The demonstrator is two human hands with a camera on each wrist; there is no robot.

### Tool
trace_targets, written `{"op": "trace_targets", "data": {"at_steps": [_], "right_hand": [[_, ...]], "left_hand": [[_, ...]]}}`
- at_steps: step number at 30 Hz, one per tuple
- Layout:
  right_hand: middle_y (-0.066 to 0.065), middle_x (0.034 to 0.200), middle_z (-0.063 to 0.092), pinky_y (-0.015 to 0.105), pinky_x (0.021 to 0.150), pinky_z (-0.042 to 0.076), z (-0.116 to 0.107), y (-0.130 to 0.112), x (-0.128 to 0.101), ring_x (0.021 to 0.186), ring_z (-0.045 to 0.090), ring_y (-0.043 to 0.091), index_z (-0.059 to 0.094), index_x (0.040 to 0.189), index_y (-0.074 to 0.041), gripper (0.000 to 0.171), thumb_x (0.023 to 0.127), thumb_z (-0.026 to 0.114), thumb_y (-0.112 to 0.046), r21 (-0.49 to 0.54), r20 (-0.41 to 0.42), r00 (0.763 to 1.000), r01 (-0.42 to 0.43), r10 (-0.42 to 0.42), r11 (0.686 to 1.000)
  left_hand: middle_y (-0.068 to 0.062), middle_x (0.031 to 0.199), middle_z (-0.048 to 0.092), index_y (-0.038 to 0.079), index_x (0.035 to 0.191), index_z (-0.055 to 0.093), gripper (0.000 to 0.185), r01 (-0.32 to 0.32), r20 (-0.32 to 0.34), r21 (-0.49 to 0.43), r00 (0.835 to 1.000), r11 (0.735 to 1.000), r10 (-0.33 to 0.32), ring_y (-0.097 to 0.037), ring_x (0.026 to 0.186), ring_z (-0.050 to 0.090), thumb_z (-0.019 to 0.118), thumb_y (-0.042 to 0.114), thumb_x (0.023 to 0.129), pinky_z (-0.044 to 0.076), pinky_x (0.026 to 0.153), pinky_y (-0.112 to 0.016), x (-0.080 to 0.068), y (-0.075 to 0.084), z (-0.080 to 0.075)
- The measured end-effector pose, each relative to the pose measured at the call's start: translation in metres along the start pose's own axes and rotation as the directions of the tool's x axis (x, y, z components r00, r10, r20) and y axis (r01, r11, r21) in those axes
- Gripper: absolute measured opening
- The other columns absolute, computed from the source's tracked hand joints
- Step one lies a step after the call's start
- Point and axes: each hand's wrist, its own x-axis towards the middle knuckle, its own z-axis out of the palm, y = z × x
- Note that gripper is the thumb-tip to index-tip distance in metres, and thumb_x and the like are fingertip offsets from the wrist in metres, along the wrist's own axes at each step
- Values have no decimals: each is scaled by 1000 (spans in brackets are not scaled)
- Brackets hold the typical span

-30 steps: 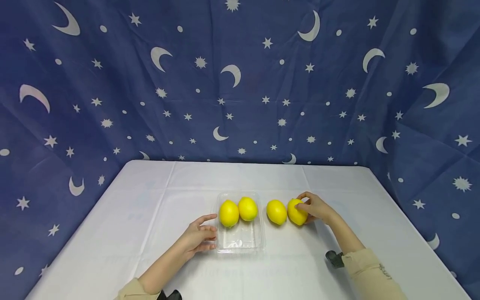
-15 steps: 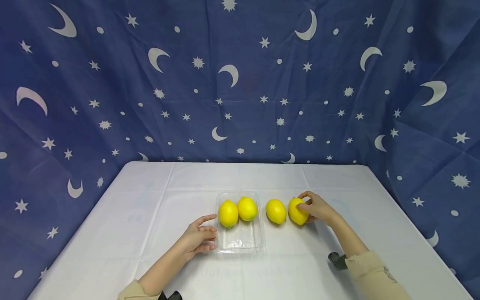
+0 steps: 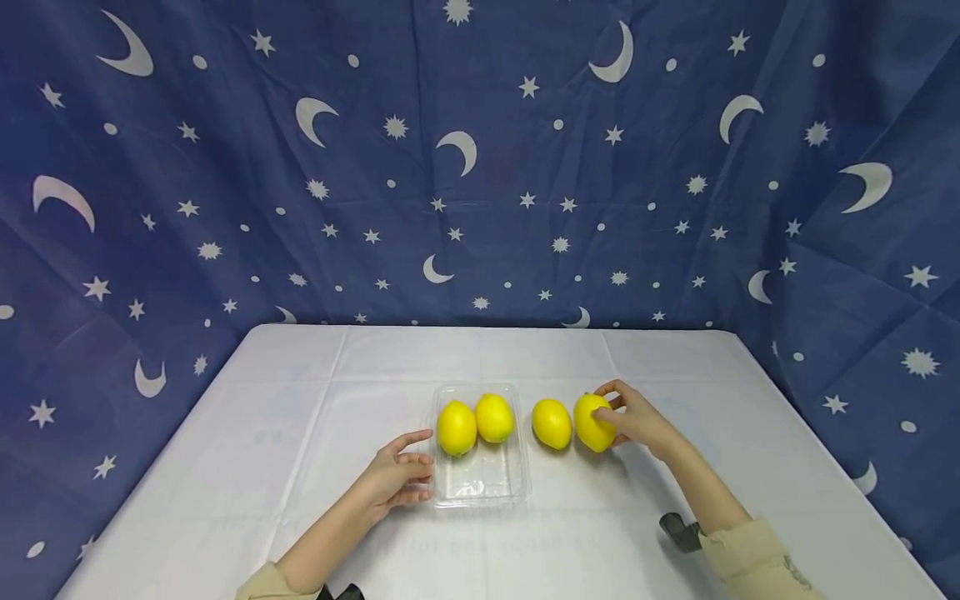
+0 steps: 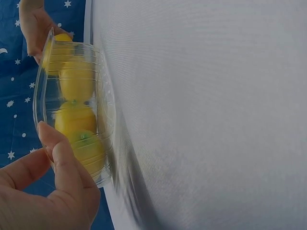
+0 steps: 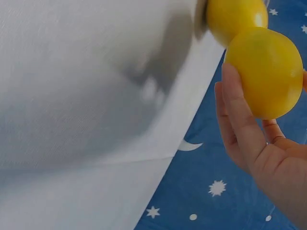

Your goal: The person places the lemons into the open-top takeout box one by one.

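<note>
The right hand (image 3: 636, 419) has its fingers (image 5: 238, 117) curled round the rightmost lemon (image 3: 594, 423), gripping it from the right side with the thumb over the top. That lemon sits at the right end of a short row on the desk (image 3: 262, 433), just beside a second loose lemon (image 3: 552, 423); from the head view I cannot tell whether the two fruits touch. In the right wrist view the held lemon (image 5: 265, 72) fills the upper corner with the neighbouring one (image 5: 235, 18) close behind it.

To the left of the loose pair stands a clear plastic tray (image 3: 482, 487), and in its far half lie two more lemons, one on the left (image 3: 457, 427) and one on the right (image 3: 494, 417), side by side and pressed close together. The near half of the tray is bare plastic.

The left hand (image 3: 395, 477) rests on the desk at the tray's left edge, fingers (image 4: 64, 163) loosely bent; in the left wrist view the thumb and a finger touch the tray's rim (image 4: 41, 103), though it looks a light hold rather than a firm grip.

The desk is covered by a white cloth, and behind it hangs a dark blue curtain (image 3: 480, 167) printed with white moons and stars. Both forearms wear beige sleeves (image 3: 750, 554).
</note>
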Motion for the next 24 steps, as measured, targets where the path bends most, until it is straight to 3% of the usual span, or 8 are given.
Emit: {"op": "trace_targets", "data": {"at_steps": [24], "right_hand": [[20,109,47,33,63,61,38,-33,-9,84,54,23,46,119,-3,38,86,62,-13,91,-25,996,86,-84,992]], "left_hand": [[-3,89,56,7,140,38,58,-12,21,-20,1000,1000,12,-12,72,55,58,-3,86,58,62,-23,1,-2,-1]]}}
